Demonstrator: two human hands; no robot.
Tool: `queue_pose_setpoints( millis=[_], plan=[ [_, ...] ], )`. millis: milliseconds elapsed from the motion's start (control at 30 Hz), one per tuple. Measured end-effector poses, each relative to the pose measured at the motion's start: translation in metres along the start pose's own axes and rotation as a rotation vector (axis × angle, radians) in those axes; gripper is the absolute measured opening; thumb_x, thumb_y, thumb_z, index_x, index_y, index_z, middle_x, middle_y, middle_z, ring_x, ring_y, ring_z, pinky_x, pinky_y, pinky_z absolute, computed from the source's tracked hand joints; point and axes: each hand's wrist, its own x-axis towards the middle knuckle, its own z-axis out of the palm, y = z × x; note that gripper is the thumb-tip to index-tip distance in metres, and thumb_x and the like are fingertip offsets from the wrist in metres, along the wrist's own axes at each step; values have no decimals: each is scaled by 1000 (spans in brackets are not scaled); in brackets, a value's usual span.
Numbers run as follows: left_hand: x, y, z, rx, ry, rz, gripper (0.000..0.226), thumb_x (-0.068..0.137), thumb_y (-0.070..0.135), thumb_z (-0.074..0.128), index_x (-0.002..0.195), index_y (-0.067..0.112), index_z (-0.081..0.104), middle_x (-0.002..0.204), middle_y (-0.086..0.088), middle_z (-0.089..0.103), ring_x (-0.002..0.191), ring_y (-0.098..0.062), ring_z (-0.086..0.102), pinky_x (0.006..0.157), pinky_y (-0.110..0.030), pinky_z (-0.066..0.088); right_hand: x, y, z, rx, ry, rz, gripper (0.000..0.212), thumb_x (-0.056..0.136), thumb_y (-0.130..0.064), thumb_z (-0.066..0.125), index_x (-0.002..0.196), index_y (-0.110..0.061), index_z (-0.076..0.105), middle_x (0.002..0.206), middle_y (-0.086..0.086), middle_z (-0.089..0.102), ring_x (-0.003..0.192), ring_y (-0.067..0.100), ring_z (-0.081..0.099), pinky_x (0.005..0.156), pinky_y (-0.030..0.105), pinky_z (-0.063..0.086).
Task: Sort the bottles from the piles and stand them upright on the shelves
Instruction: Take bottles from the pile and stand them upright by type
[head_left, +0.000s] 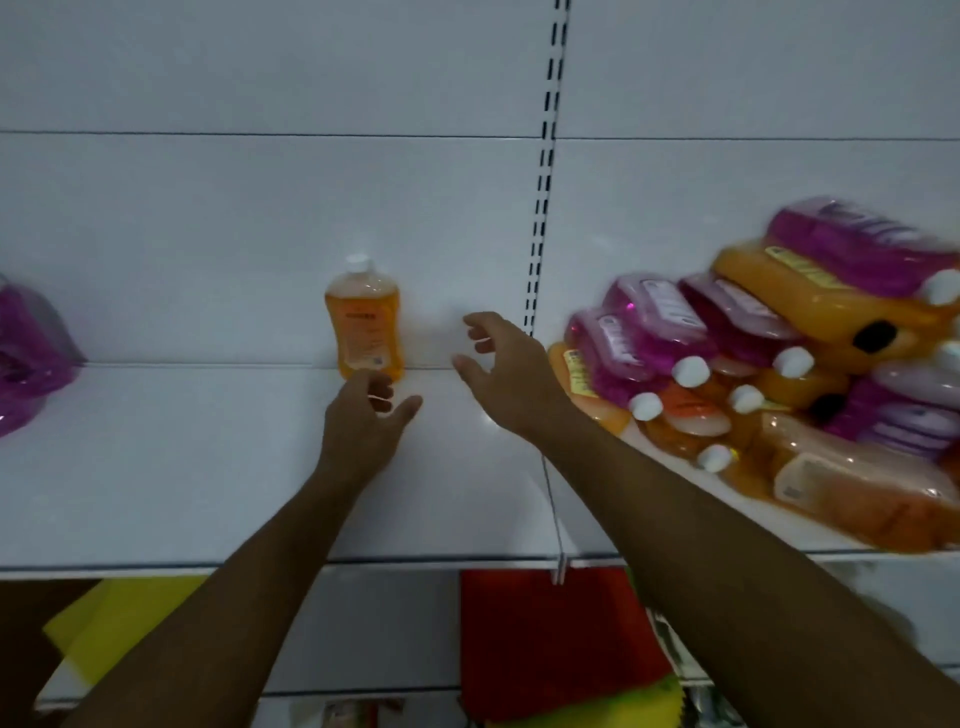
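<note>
One orange bottle (364, 322) with a white cap stands upright at the back of the white shelf (182, 467), against the rear wall. My left hand (363, 421) hovers just in front of its base, fingers loosely curled, holding nothing. My right hand (506, 366) is a little to the right of the bottle, fingers spread and relaxed, also holding nothing. On the right part of the shelf lies a pile of orange and pink bottles (769, 364), all on their sides with white caps pointing toward me.
A pink bundle of bottles (31, 358) lies at the far left edge of the shelf. A slotted upright (543, 182) divides the back wall. Below the shelf are yellow (119, 618) and red (550, 639) items.
</note>
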Motion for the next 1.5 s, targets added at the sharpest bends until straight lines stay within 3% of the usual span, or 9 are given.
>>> queue_pose_setpoints(
  millis=[267,467,633,767,900,1000,1233,1367,1500],
  plan=[
    [-108,111,72,35,-264,244,13,87,32,68,96,23,64,85,13,65,75,0,62,67,-17,49,-113,32,-111,29,85,18,35,90,-22,63,124,-16,56,112,1,64,97,8,57,82,18,47],
    [-152,175,127,-65,-494,405,26,89,27,67,113,23,62,105,9,66,89,1,62,73,-11,49,-167,65,-179,-76,199,42,24,88,-22,62,111,-17,61,99,-3,66,91,10,60,81,31,53],
    [-158,198,166,-42,-440,437,47,82,23,74,125,16,54,114,11,51,104,-9,52,77,-12,39,-194,103,-225,-245,361,149,26,86,-22,64,111,-15,62,104,-1,63,95,14,58,78,27,47],
    [-147,211,191,-2,-403,427,63,77,25,79,132,14,50,130,-4,54,120,-19,47,94,-31,38,-213,141,-254,-363,457,325,37,82,-22,65,117,-15,55,118,3,53,110,20,51,86,35,47],
    [-139,213,209,25,-443,425,75,73,23,82,137,12,43,131,-7,55,120,-20,50,91,-14,38,-219,170,-261,-347,374,533,55,79,-40,72,123,-16,47,124,5,50,115,24,49,89,43,47],
    [-137,210,218,54,-454,398,75,72,23,83,135,16,43,128,-4,57,118,-21,53,89,-26,42,-223,181,-254,-264,268,551,60,77,-40,75,125,-22,45,123,4,56,111,25,56,88,46,51],
    [-140,208,223,-15,-364,410,73,74,17,81,136,16,44,125,-4,58,115,-20,54,88,-25,41,-224,187,-245,-136,313,468,58,73,-23,81,122,-21,50,115,2,59,101,20,60,82,32,51],
    [-147,209,218,-23,-362,441,76,74,16,81,139,15,42,129,-5,57,118,-22,53,98,-41,48,-234,187,-248,-100,338,443,61,73,-20,82,127,-17,52,120,4,57,97,13,56,74,18,43],
    [-154,207,204,-22,-350,446,82,70,22,84,140,19,43,131,-8,54,113,-24,53,91,-46,52,-242,180,-260,-34,303,373,61,74,-19,82,128,-18,53,120,1,56,104,13,54,74,12,42]
  ],
)
